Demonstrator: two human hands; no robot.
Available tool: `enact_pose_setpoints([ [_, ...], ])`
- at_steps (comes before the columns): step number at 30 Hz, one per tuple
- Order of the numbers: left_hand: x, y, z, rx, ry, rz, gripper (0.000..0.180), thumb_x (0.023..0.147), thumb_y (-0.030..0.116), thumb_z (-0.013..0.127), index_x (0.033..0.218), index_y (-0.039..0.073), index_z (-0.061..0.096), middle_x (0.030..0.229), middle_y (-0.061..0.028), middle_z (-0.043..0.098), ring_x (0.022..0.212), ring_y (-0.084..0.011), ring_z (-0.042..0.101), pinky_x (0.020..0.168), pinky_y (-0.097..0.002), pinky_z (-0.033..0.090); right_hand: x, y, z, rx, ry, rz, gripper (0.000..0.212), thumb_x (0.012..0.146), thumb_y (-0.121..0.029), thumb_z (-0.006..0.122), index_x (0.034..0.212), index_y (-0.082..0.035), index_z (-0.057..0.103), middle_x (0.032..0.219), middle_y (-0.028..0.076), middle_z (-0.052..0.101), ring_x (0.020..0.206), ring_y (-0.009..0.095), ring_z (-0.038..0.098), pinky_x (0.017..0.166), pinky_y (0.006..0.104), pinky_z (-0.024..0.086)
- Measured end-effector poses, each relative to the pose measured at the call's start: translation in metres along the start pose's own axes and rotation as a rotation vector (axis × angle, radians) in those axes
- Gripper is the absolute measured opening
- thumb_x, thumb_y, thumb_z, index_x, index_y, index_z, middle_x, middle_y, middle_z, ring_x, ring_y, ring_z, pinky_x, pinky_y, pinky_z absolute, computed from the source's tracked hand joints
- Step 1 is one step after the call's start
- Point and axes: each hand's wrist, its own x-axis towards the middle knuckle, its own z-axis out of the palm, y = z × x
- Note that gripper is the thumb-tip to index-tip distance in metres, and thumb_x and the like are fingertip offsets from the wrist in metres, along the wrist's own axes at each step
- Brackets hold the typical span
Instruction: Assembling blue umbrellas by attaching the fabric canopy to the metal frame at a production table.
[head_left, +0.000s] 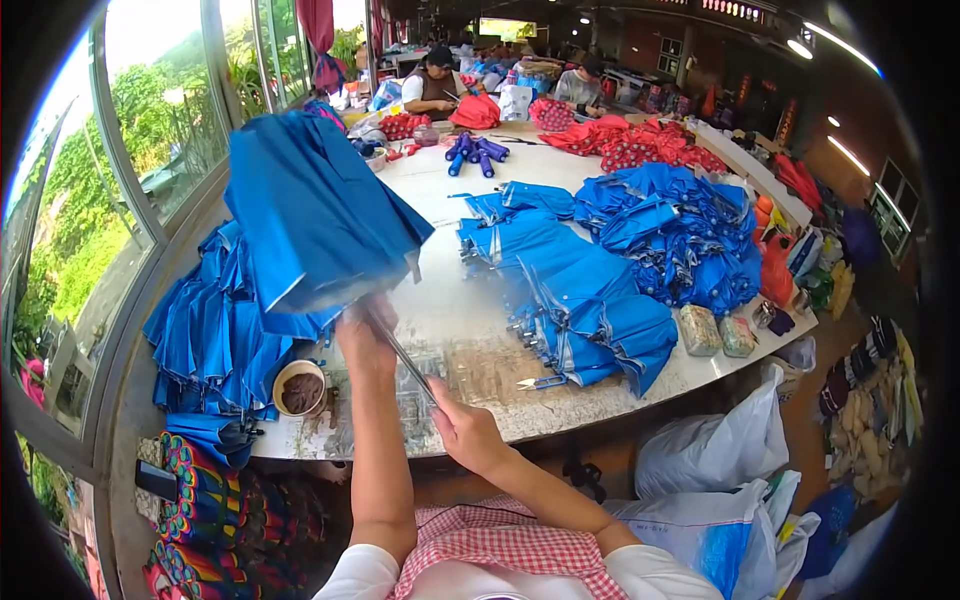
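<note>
A partly spread blue umbrella [315, 215] is held up in front of me, canopy to the upper left, its silvery shaft [402, 355] slanting down toward me. My left hand [366, 338] is closed around the shaft just under the canopy, its fingers partly blurred. Lower down, my right hand [468, 432] grips the shaft's bare end. Beneath the umbrella, a heap of folded blue umbrellas [215, 340] lies along the window side. Beside my left forearm stands a small tub [300, 388] of dark brown stuff.
Rows of blue umbrellas [580, 290] and a crumpled blue pile [670, 225] cover the table's right. Thread snips [541, 383] lie near its front edge. Purple-blue handles [477, 152] sit farther back. Two people [437, 85] work beyond red umbrellas [640, 138]. White sacks [715, 440] stand at lower right.
</note>
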Motion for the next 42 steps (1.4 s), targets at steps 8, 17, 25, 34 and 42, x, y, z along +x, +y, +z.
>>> enact_pose_setpoints([
  [8, -0.017, 0.035, 0.045, -0.45, -0.417, -0.253, 0.024, 0.091, 0.022, 0.045, 0.096, 0.0, 0.051, 0.083, -0.0086, 0.052, 0.058, -0.0133, 0.046, 0.049, -0.0224, 0.041, 0.017, -0.046, -0.058, 2.084, -0.493, 0.885, 0.042, 0.094, -0.018, 0.04, 0.135, -0.014, 0.031, 0.053, -0.006, 0.028, 0.033, 0.003, 0.027, 0.029, 0.0191, 0.027],
  [17, 0.066, 0.116, 0.125, 0.197, -0.317, 0.07, 0.029, 0.092, 0.024, 0.043, 0.092, -0.004, 0.05, 0.09, -0.0198, 0.063, 0.078, -0.0287, 0.064, 0.069, -0.0367, 0.055, 0.015, -0.063, -0.089, 2.166, -0.574, 0.867, 0.041, 0.093, -0.022, 0.043, 0.132, -0.015, 0.034, 0.055, -0.006, 0.026, 0.035, 0.002, 0.023, 0.031, 0.0179, 0.022],
  [25, 0.021, 0.162, 0.13, 0.255, -0.274, 0.14, 0.026, 0.092, 0.023, 0.044, 0.089, -0.003, 0.048, 0.091, -0.0222, 0.062, 0.082, -0.032, 0.064, 0.071, -0.04, 0.054, -0.031, -0.074, -0.106, 2.108, -0.667, 0.936, 0.044, 0.093, -0.021, 0.043, 0.134, -0.014, 0.031, 0.054, -0.004, 0.027, 0.037, 0.003, 0.025, 0.032, 0.0206, 0.023],
  [34, -0.118, -0.009, 0.026, 0.204, -0.033, -0.31, 0.033, 0.091, 0.033, 0.044, 0.096, 0.002, 0.051, 0.098, -0.021, 0.06, 0.087, -0.0307, 0.062, 0.073, -0.0395, 0.052, -0.086, -0.062, -0.063, 1.362, -0.361, 0.979, 0.044, 0.093, -0.014, 0.042, 0.135, -0.01, 0.03, 0.056, -0.003, 0.031, 0.038, 0.006, 0.029, 0.034, 0.0209, 0.028],
  [42, -0.316, -0.107, -0.199, 0.494, 0.417, -0.916, 0.048, 0.091, 0.041, 0.041, 0.118, 0.002, 0.045, 0.119, -0.0161, 0.052, 0.105, -0.0277, 0.052, 0.084, -0.0388, 0.045, -0.267, 0.031, 0.008, 0.921, -0.581, 1.655, 0.031, 0.093, -0.02, 0.041, 0.12, -0.004, 0.043, 0.062, 0.001, 0.046, 0.044, 0.009, 0.043, 0.041, 0.0223, 0.039],
])
